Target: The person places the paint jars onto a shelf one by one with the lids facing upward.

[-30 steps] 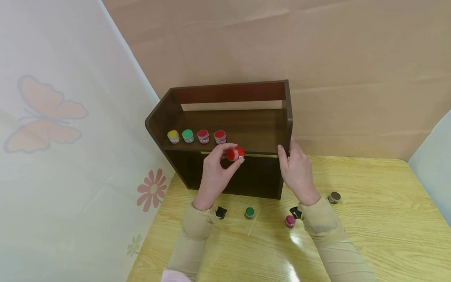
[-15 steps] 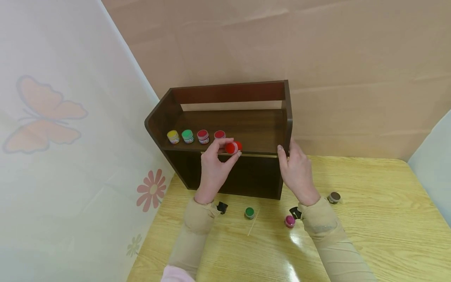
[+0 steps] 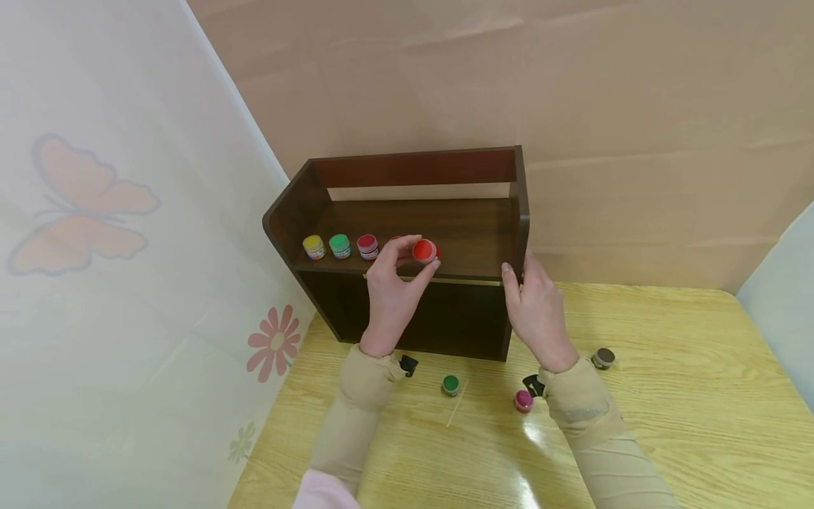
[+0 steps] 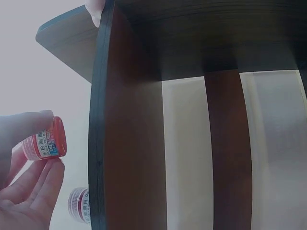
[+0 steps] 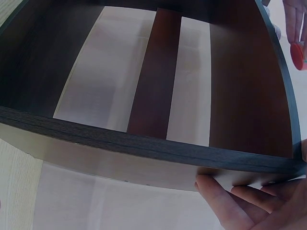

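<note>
At the front edge of the dark shelf (image 3: 470,230), our left hand (image 3: 393,293) holds a tilted red jar (image 3: 423,250) pinched in its fingers (image 4: 46,187); with our right hand (image 3: 538,307) we grip the shelf's right side panel (image 3: 521,191).

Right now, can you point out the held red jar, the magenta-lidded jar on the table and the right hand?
Red jar (image 4: 46,142), left wrist view: on its printed label.
Magenta-lidded jar (image 3: 524,399), head view: on its lid.
Right hand (image 3: 538,309), head view: back of the hand.
</note>
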A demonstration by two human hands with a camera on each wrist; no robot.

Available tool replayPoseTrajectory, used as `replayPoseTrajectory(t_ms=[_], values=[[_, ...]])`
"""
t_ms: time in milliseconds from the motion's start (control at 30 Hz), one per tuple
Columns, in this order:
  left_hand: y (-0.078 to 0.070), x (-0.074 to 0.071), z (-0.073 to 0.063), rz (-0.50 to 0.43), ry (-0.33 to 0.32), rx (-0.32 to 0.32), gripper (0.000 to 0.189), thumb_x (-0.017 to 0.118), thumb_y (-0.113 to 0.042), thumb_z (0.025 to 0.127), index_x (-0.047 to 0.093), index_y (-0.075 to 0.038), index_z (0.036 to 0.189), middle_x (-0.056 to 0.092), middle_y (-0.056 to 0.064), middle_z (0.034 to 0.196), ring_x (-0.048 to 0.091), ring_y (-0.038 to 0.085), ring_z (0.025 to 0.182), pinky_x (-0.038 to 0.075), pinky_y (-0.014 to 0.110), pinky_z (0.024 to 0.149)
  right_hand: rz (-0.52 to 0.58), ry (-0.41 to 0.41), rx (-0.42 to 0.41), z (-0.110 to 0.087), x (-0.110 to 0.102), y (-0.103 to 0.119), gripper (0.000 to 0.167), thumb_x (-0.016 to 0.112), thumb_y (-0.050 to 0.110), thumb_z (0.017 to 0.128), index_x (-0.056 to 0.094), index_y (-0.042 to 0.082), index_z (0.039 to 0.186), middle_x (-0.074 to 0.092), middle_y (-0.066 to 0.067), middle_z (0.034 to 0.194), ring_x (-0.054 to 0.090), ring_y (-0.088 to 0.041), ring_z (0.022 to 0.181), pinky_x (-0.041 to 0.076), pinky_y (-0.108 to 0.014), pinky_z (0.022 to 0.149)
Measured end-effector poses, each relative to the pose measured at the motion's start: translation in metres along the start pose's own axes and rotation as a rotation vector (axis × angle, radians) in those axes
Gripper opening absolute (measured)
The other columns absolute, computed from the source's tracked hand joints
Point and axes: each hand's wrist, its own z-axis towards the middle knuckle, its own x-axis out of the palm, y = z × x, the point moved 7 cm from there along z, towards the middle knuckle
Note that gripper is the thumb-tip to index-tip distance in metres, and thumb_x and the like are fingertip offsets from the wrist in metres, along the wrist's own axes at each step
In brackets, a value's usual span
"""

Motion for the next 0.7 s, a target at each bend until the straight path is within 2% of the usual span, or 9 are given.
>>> replayPoseTrajectory(t_ms=[167, 367, 700], values=[[0.0, 0.005, 0.004, -0.008, -0.019, 0.019, 0.041, 0.081, -0.019, 0.078, 0.065, -0.009, 0.114, 0.067, 0.004, 0.106, 0.064, 0.014, 0.093, 0.055, 0.024, 0.083, -0.004, -0.002, 0.001, 0.0, -0.001, 0.0, 0.046, 0.039, 0.04, 0.102, 0.049, 0.006, 0.13, 0.063, -0.02, 0.11, 0.064, -0.041, 0.096, 0.049, -0.061, 0.075], [0.003, 0.016, 0.004, 0.033, -0.018, 0.032, 0.039, 0.08, -0.023, 0.08, 0.068, -0.011, 0.115, 0.067, 0.004, 0.108, 0.064, 0.014, 0.089, 0.054, 0.023, 0.081, -0.004, -0.002, 0.007, 0.001, -0.001, -0.002, 0.046, 0.039, 0.041, 0.102, 0.049, 0.006, 0.13, 0.063, -0.019, 0.11, 0.064, -0.041, 0.096, 0.049, -0.061, 0.076], [0.011, 0.03, 0.001, 0.078, -0.016, -0.008, 0.039, 0.08, -0.025, 0.079, 0.071, -0.012, 0.115, 0.065, 0.004, 0.105, 0.066, 0.013, 0.089, 0.055, 0.021, 0.082, -0.005, 0.003, 0.011, 0.001, -0.001, -0.002, 0.046, 0.039, 0.04, 0.102, 0.048, 0.008, 0.134, 0.063, -0.019, 0.112, 0.064, -0.041, 0.096, 0.048, -0.061, 0.077]])
